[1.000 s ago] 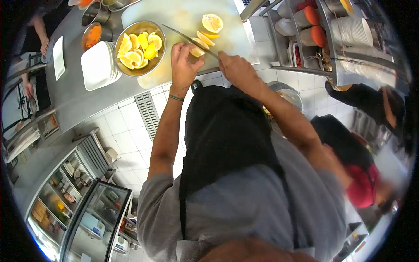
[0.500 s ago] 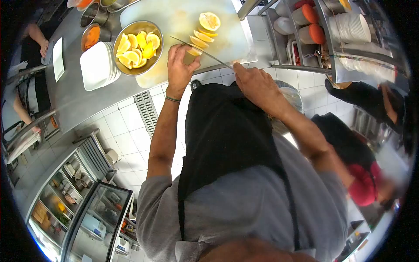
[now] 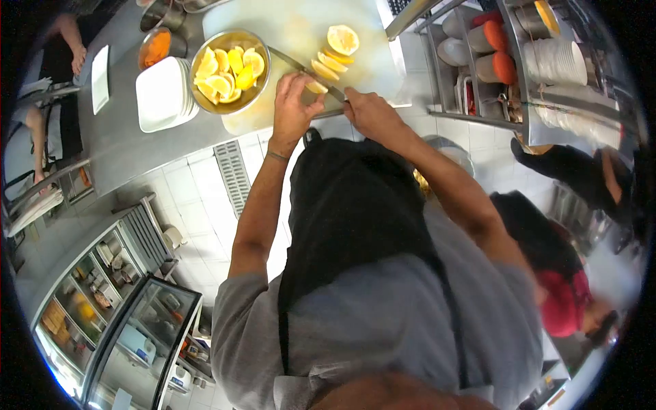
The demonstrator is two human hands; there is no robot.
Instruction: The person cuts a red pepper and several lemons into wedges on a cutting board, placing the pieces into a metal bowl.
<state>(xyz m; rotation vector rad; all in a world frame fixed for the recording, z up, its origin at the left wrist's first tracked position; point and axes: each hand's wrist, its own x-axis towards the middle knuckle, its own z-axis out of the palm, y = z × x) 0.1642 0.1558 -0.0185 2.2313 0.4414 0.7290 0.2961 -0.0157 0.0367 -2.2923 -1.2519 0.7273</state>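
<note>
My right hand [image 3: 372, 115] is wrapped round the handle of a long knife [image 3: 290, 62], whose blade points up and left across the board. Under the fingers of my left hand [image 3: 294, 106] is a small lemon piece [image 3: 316, 87], held beside the blade. Just above lie several lemon slices [image 3: 330, 62] in a row and a lemon half [image 3: 342, 40], cut face up, on the pale cutting board [image 3: 301, 20]. Left of the board's middle stands a metal bowl [image 3: 265, 80] of lemon wedges [image 3: 220, 85].
Stacked white plates [image 3: 160, 96] and a container of orange pieces [image 3: 156, 48] stand left of the bowl. A shelf with white dishes [image 3: 557, 61] is at upper right. Other people stand at the left and right edges. An open-lidded glass case [image 3: 143, 328] is lower left.
My right hand has moved left towards my left hand, and the knife blade now lies steeper beside the small piece. The whole view has shifted slightly.
</note>
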